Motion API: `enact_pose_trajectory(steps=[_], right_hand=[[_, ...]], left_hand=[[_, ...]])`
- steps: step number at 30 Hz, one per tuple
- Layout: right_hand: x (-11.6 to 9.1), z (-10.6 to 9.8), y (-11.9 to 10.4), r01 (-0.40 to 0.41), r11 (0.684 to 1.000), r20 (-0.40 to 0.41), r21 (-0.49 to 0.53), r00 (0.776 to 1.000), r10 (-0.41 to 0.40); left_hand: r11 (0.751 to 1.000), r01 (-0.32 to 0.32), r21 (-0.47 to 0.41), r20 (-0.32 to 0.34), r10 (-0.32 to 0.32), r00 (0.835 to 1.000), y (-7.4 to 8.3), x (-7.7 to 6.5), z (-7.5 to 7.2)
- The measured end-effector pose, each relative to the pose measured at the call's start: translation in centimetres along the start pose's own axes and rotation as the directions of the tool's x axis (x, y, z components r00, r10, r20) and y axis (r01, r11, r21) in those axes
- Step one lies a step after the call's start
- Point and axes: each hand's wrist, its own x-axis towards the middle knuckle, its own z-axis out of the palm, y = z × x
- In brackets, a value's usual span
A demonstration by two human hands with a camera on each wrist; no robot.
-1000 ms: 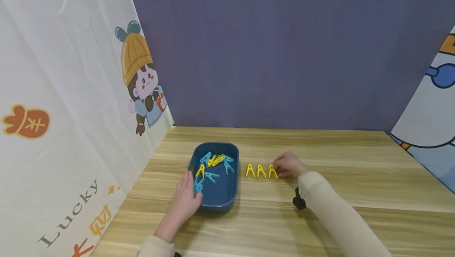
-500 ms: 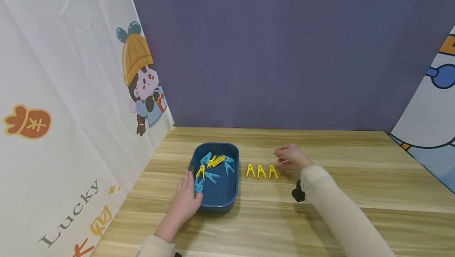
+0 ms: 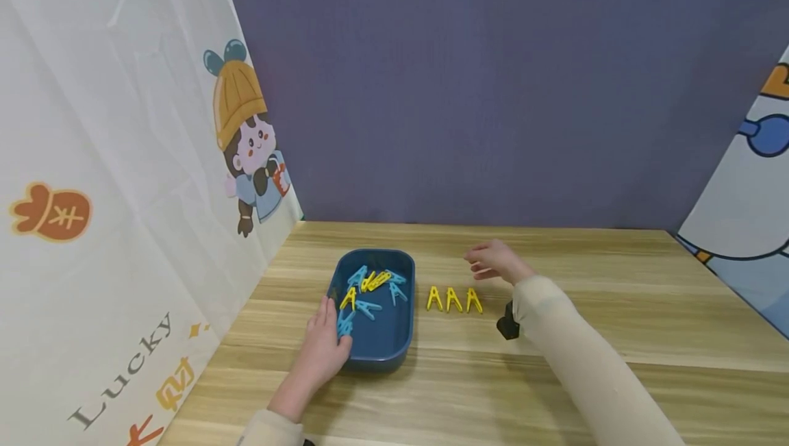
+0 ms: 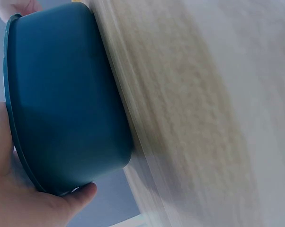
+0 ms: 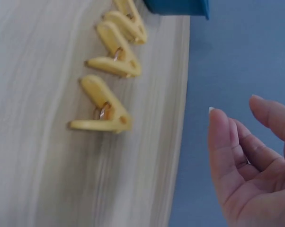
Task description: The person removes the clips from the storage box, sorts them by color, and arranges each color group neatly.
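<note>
Left hand (image 3: pixel 323 347) rests straight-fingered on a rectangular blue plastic bin (image 3: pixel 382 364); right hand (image 3: pixel 498 263) hangs released. Three yellow, seemingly plastic A-shaped clothespins (image 3: pixel 451 293) run front-to-back, apexes pointing away.

Here's the dark blue, round-cornered plastic bin (image 3: pixel 377 338), sitting upright, light blue plastic clothespins (image 3: pixel 367 307) strewn inside, yellow plastic clothespins (image 3: pixel 379 280) among them, mostly toward its far end. And just right of the bin, three A-shaped yellow pegs (image 3: pixel 451 294) in a tidy row, coppery springs showing, none touching!
</note>
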Motion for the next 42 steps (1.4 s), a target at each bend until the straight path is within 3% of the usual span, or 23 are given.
enact_pose_trajectory(steps=[27,42], right_hand=[[1.0,5.7,-6.8,0.074,0.997,0.092,-0.024,0.993,-0.071],[1.6,9.2,-8.7,0.081,0.997,0.150,-0.016,0.986,-0.078]], left_hand=[[1.000,-0.013,-0.002,-0.017,0.013,1.000,0.0,-0.1,-0.1],[1.000,-0.006,-0.002,-0.023,0.005,1.000,0.0,-0.1,0.0]])
